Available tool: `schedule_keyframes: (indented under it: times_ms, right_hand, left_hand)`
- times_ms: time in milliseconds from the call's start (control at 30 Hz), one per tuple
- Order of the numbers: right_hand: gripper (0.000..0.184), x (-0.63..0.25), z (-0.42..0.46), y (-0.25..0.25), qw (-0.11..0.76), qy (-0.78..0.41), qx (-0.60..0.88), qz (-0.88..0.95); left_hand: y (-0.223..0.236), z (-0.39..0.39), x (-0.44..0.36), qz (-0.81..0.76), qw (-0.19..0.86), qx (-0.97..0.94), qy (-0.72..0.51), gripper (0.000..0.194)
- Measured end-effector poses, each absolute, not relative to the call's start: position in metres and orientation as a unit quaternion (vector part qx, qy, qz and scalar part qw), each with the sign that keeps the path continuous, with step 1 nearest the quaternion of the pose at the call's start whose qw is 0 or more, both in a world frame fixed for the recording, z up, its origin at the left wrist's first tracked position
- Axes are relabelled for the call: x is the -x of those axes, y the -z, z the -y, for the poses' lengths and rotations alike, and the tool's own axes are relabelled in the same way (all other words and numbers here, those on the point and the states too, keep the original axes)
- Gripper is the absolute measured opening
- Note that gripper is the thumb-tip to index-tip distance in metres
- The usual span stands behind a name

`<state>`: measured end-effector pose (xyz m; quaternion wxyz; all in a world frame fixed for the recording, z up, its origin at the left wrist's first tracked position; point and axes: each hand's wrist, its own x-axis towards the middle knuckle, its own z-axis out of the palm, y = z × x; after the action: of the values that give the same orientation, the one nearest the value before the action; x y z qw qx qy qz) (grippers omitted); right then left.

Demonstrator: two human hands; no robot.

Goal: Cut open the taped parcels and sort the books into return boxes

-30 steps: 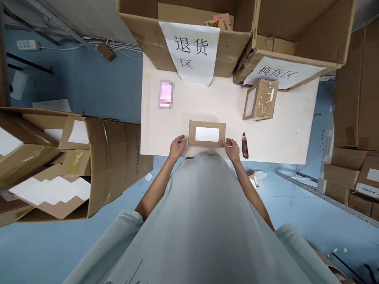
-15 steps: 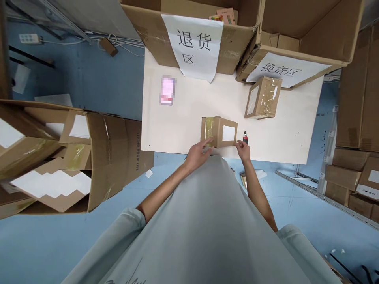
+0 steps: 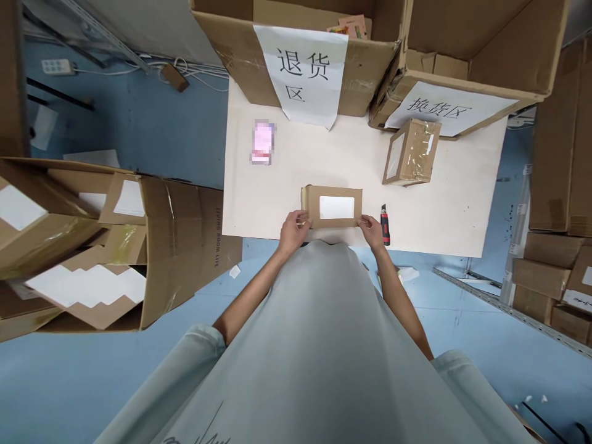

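Note:
A small cardboard box (image 3: 337,223) with a white label (image 3: 337,208) facing up sits at the near edge of the white table (image 3: 259,203). My left hand (image 3: 295,232) grips its left end, fingers closed around the near corner. At the opposite end, my right hand (image 3: 371,230) pinches the near right corner. Just right of that hand lies a red and black box cutter (image 3: 385,226), apart from it. A second taped cardboard box (image 3: 419,154) stands farther back on the right.
Two large open cartons with paper signs, the left carton (image 3: 231,61) and the right carton (image 3: 531,86), line the table's back. A pixelated pink item (image 3: 263,142) lies back left. A big carton of boxes (image 3: 185,246) stands left; stacked boxes (image 3: 536,274) are at right.
The small box has turned so its labelled side faces me, and shifted slightly left. My left hand moved to its left end; my right hand moved left, uncovering the box cutter's handle.

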<state>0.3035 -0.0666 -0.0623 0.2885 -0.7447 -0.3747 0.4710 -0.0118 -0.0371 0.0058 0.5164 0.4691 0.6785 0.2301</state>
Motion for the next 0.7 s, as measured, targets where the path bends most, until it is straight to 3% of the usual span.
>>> schedule_keyframes:
  times_ms: [300,500,700]
  right_hand:
    - [0.037,-0.239,0.055,0.020,0.240,-0.375,0.731,0.518]
    - [0.040,-0.180,0.057,-0.043,0.230,-0.364,0.612,0.663]
    - [0.042,-0.163,0.052,-0.054,0.217,-0.377,0.586,0.683]
  left_hand:
    - [0.047,0.017,0.057,-0.743,0.504,-0.369,-0.242,0.031]
    - [0.055,0.017,0.088,-0.794,0.463,-0.308,-0.247,0.030]
    - [0.053,0.011,0.093,-0.792,0.469,-0.301,-0.251,0.032]
